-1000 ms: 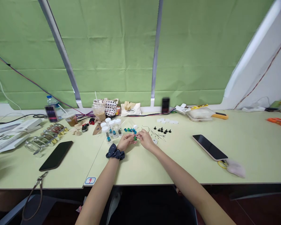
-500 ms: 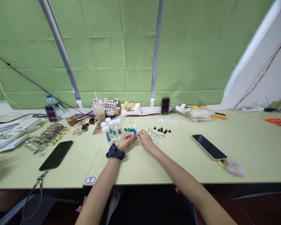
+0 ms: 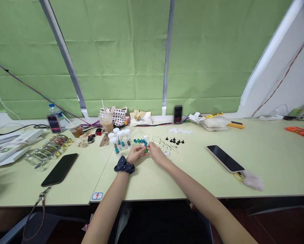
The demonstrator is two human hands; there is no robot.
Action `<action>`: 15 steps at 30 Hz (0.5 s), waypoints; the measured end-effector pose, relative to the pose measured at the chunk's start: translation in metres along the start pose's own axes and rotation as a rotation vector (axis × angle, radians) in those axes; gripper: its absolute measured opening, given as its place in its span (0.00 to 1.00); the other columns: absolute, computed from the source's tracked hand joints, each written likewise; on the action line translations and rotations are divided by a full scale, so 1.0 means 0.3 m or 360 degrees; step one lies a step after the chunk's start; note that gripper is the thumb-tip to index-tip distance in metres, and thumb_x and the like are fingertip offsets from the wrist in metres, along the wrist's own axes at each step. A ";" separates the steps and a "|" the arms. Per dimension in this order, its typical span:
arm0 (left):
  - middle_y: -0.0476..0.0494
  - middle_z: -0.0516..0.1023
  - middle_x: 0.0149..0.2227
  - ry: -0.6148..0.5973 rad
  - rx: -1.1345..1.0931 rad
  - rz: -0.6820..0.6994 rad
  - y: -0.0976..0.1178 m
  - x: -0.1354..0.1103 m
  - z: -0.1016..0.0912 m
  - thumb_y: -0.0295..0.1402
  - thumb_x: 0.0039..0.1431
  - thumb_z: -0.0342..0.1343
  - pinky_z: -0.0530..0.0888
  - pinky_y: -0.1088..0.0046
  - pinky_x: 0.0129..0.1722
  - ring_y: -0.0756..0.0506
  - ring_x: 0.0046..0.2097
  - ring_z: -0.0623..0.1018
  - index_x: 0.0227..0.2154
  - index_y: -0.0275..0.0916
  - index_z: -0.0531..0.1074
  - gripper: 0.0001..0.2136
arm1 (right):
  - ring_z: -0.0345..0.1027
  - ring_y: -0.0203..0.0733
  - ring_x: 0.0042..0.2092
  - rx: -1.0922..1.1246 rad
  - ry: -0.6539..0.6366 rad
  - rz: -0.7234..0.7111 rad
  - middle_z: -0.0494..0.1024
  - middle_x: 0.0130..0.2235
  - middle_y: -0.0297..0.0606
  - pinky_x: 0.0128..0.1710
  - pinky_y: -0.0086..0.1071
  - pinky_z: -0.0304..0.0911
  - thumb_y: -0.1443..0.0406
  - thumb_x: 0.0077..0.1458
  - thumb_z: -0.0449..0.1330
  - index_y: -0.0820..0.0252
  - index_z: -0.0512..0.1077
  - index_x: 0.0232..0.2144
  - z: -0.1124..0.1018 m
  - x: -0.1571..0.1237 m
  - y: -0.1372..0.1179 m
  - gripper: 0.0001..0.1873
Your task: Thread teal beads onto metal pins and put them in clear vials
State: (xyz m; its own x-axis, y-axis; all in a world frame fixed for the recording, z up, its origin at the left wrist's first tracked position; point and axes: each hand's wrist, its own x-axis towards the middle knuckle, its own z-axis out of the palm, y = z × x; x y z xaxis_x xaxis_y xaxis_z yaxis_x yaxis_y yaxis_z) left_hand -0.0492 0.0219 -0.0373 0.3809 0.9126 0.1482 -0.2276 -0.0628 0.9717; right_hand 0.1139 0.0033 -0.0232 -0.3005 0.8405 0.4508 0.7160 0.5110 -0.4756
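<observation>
Green bead [image 3: 146,150], axis hidden by hands [image 3: 135,154]

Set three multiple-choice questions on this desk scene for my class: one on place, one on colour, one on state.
1. Which wrist wears the dark blue polka-dot fabric scrunchie? A left B right C neither
2. What colour are the caps on the clear plastic vials? A black B white C orange
3. How does the black-screened smartphone lie? A upright B in a hand C flat on the pale green table

1 A: it circles the wrist behind the left hand.
2 B: the caps show white.
3 C: it rests on the tabletop.
</observation>
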 end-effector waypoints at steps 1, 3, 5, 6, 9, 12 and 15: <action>0.42 0.79 0.32 0.0004 0.0000 0.0005 -0.001 0.001 -0.001 0.40 0.46 0.63 0.74 0.67 0.37 0.46 0.31 0.78 0.34 0.34 0.75 0.16 | 0.63 0.37 0.35 0.0049 0.0026 -0.0025 0.67 0.38 0.38 0.33 0.29 0.57 0.71 0.59 0.46 0.59 0.62 0.37 0.003 0.001 0.001 0.07; 0.42 0.79 0.32 0.0023 -0.0010 0.0020 -0.002 0.002 -0.002 0.40 0.45 0.63 0.74 0.67 0.37 0.46 0.30 0.78 0.34 0.34 0.75 0.15 | 0.62 0.37 0.35 0.0116 0.0081 -0.0055 0.65 0.38 0.38 0.34 0.30 0.59 0.72 0.57 0.46 0.60 0.62 0.36 0.007 0.002 0.002 0.07; 0.42 0.79 0.32 0.0038 -0.0015 0.0024 -0.003 0.003 -0.002 0.40 0.45 0.63 0.74 0.66 0.38 0.46 0.30 0.78 0.33 0.34 0.75 0.15 | 0.62 0.37 0.35 0.0145 0.0121 -0.0060 0.64 0.38 0.38 0.35 0.31 0.59 0.73 0.56 0.46 0.60 0.62 0.36 0.007 0.002 0.002 0.07; 0.43 0.79 0.32 0.0042 -0.0013 0.0022 -0.003 0.003 -0.001 0.40 0.44 0.64 0.74 0.65 0.38 0.46 0.30 0.78 0.33 0.35 0.75 0.16 | 0.62 0.37 0.35 0.0139 0.0135 -0.0058 0.64 0.38 0.38 0.34 0.30 0.59 0.73 0.56 0.47 0.60 0.62 0.35 0.006 0.001 0.001 0.07; 0.42 0.79 0.32 0.0034 -0.0014 0.0021 -0.003 0.002 0.001 0.41 0.44 0.64 0.74 0.64 0.39 0.45 0.30 0.78 0.33 0.35 0.75 0.16 | 0.63 0.36 0.34 0.0009 0.0154 -0.0059 0.64 0.39 0.39 0.32 0.29 0.58 0.72 0.58 0.47 0.60 0.63 0.36 0.001 -0.004 0.002 0.07; 0.42 0.79 0.33 0.0007 -0.0015 0.0028 -0.003 0.001 0.004 0.40 0.45 0.63 0.74 0.63 0.39 0.45 0.31 0.79 0.34 0.34 0.75 0.16 | 0.64 0.37 0.34 -0.0217 0.0166 -0.0039 0.65 0.40 0.40 0.30 0.28 0.56 0.69 0.60 0.47 0.59 0.64 0.36 -0.001 -0.008 0.001 0.06; 0.41 0.79 0.34 -0.0014 0.0005 0.0033 -0.001 0.000 0.006 0.40 0.45 0.63 0.74 0.64 0.39 0.45 0.31 0.79 0.34 0.34 0.75 0.15 | 0.65 0.37 0.33 -0.0363 0.0152 0.0018 0.66 0.40 0.40 0.28 0.28 0.53 0.67 0.61 0.48 0.59 0.65 0.36 -0.003 -0.008 -0.004 0.07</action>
State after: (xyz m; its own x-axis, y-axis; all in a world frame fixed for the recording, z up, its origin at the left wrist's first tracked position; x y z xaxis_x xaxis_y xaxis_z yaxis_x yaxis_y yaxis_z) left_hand -0.0476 0.0211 -0.0372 0.3839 0.9076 0.1702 -0.2329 -0.0832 0.9689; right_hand 0.1143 0.0005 -0.0231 -0.2381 0.8196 0.5211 0.8459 0.4386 -0.3034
